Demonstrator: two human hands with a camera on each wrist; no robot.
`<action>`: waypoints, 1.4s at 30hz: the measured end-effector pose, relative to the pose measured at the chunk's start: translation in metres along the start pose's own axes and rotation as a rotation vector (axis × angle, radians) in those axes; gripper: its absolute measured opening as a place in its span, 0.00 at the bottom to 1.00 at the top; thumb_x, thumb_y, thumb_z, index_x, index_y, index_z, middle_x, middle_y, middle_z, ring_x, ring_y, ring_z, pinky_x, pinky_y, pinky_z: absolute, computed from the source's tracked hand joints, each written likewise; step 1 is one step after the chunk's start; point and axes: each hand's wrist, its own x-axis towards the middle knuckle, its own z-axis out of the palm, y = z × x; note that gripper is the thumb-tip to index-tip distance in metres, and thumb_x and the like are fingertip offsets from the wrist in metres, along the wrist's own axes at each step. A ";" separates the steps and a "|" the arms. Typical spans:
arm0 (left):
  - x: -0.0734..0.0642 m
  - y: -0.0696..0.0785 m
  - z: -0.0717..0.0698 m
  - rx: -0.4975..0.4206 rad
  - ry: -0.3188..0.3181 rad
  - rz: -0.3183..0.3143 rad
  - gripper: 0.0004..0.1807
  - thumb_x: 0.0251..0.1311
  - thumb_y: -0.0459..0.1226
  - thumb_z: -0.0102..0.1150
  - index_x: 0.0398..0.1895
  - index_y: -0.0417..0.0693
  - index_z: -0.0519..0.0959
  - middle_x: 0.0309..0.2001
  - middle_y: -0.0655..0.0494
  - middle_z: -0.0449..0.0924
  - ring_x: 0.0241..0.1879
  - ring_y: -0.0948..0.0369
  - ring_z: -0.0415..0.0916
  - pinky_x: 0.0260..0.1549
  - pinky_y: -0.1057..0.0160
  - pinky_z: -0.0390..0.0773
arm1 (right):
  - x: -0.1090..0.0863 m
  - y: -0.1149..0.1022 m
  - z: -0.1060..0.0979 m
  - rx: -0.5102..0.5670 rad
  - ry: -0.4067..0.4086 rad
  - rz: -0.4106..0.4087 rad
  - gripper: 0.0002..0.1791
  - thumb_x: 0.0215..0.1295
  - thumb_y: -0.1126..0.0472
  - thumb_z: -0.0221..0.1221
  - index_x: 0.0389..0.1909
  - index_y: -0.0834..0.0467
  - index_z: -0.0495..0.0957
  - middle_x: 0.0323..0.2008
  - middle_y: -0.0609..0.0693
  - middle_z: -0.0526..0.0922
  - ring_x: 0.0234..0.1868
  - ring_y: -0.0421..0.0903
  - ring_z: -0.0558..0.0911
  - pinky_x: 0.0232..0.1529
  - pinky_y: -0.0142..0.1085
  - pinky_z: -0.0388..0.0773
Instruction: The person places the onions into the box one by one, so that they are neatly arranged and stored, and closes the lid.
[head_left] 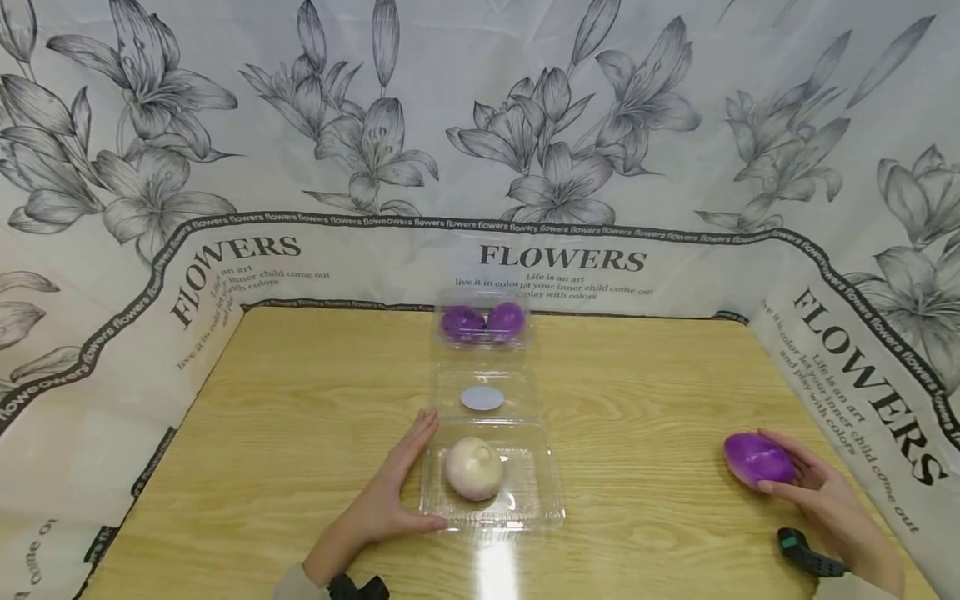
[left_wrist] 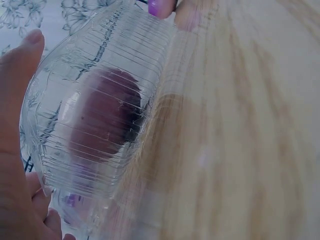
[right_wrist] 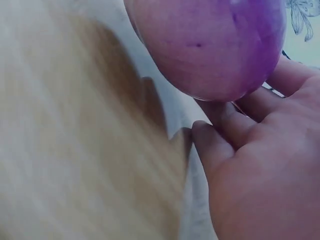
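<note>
A clear plastic clamshell box (head_left: 551, 492) lies with its lid folded back on the table, and a round whitish vegetable (head_left: 474, 468) like a turnip or onion sits in it. My left hand (head_left: 386, 492) is spread along the box's left side, thumb at the near corner and fingers beside the hinge. In the left wrist view the box's ribbed wall (left_wrist: 145, 45) stands before the vegetable (left_wrist: 102, 115). Far to the right, my right hand (head_left: 832, 500) grips a glossy purple round vegetable (head_left: 757, 460) between thumb and fingers. Its pinkish underside shows in the right wrist view.
A second clear box (head_left: 483, 340) with two purple vegetables (head_left: 506, 320) stands at the table's back edge. A white oval label (head_left: 482, 398) is on the open lid. Flower-printed cloth (head_left: 562, 258) walls the wooden table (head_left: 315, 367) at the back and sides.
</note>
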 end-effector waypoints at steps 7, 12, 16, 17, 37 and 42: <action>-0.002 0.001 0.000 0.010 -0.001 0.011 0.68 0.38 0.56 0.79 0.78 0.39 0.49 0.78 0.39 0.44 0.77 0.43 0.37 0.64 0.26 0.46 | 0.013 -0.019 0.017 -0.058 -0.034 -0.026 0.39 0.67 0.76 0.56 0.77 0.57 0.56 0.69 0.32 0.62 0.59 0.18 0.67 0.52 0.14 0.67; -0.001 0.001 0.002 0.006 0.001 0.016 0.68 0.37 0.54 0.80 0.78 0.38 0.50 0.78 0.40 0.44 0.77 0.44 0.37 0.65 0.27 0.45 | 0.025 -0.035 0.031 -0.019 -0.088 -0.079 0.38 0.65 0.78 0.56 0.76 0.58 0.58 0.71 0.38 0.62 0.61 0.22 0.69 0.54 0.18 0.70; 0.000 0.000 0.003 0.006 -0.001 0.021 0.68 0.37 0.53 0.80 0.78 0.38 0.50 0.78 0.40 0.44 0.77 0.44 0.37 0.64 0.26 0.45 | 0.038 -0.046 0.043 -0.009 -0.128 -0.136 0.39 0.63 0.80 0.56 0.75 0.61 0.59 0.68 0.39 0.67 0.62 0.26 0.70 0.55 0.21 0.73; 0.000 0.000 0.003 0.007 -0.002 0.020 0.68 0.37 0.54 0.80 0.78 0.39 0.49 0.78 0.40 0.44 0.77 0.45 0.36 0.64 0.26 0.45 | 0.041 -0.049 0.046 -0.009 -0.133 -0.148 0.39 0.63 0.81 0.56 0.74 0.62 0.58 0.67 0.38 0.68 0.62 0.27 0.71 0.55 0.21 0.73; -0.001 -0.002 -0.001 -0.002 -0.005 0.002 0.68 0.38 0.55 0.80 0.78 0.39 0.49 0.78 0.41 0.43 0.77 0.44 0.36 0.64 0.26 0.45 | 0.081 -0.096 0.129 -0.190 -0.183 -0.295 0.43 0.53 0.77 0.68 0.71 0.64 0.62 0.68 0.52 0.68 0.70 0.30 0.61 0.63 0.19 0.62; 0.000 -0.001 0.000 -0.004 -0.004 0.013 0.68 0.39 0.58 0.78 0.78 0.38 0.50 0.78 0.41 0.44 0.77 0.44 0.36 0.64 0.26 0.45 | 0.079 -0.108 0.152 -0.246 -0.167 -0.318 0.43 0.53 0.75 0.70 0.71 0.60 0.64 0.68 0.58 0.67 0.72 0.32 0.58 0.64 0.19 0.59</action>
